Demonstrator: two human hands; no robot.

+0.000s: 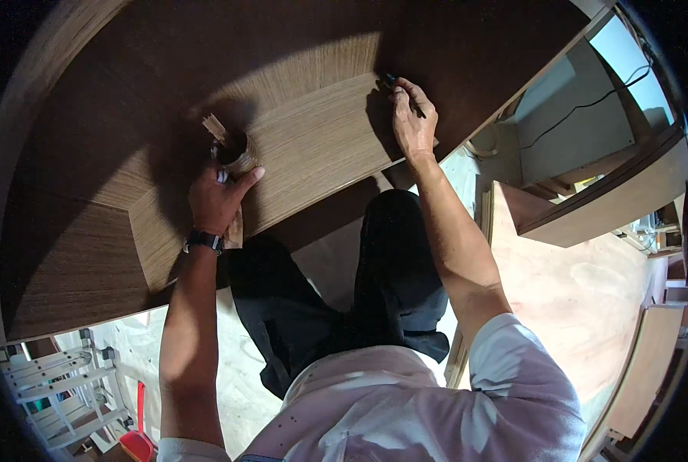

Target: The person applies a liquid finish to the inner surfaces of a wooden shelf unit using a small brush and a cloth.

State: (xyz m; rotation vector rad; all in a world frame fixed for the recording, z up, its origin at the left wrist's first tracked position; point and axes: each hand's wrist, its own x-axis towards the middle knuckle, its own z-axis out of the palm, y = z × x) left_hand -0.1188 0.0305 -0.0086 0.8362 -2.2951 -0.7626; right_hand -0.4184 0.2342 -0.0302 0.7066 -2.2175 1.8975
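Observation:
My left hand [213,202], with a dark watch at its wrist, is closed around a small brown ribbed can [244,159]. A flat piece of wood [216,128] with a ragged end sticks up out of the can. Below that hand a brown strip [235,229] shows in part; I cannot make out what it is. Farther right, my right hand [416,123] pinches a thin black pen-like tool [416,106]. Its dark tip meets or nearly meets the inner corner of a wood-grain cabinet [321,127]. Hand shadows fall on the panels.
An aluminium ladder [63,377] and a red dustpan [137,444] are at lower left. To the right are a curved wooden panel [610,196], a pale wooden sheet [567,296] and a black cable [575,108]. My knees [390,246] sit below the cabinet's front edge.

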